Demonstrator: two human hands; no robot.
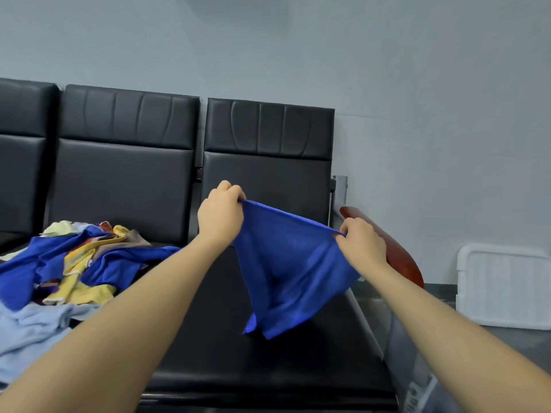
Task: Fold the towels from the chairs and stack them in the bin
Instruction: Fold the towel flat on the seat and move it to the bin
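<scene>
Left hand (pixel 220 214) fingers pinched on one top corner of blue towel (pixel 289 263), right hand (pixel 360 242) fingers pinching the other, both forearms outstretched, towel hanging between and below the fingers over black chair seat (pixel 268 362), white bin (pixel 504 289) right of right fingers

Pale grey wall (pixel 417 84); black padded seats (pixel 268 144); red-brown armrest (pixel 399 254).

Your towel pile (pixel 68 263) runs off the left edge; bin (pixel 504 287) cut off at right edge.
</scene>
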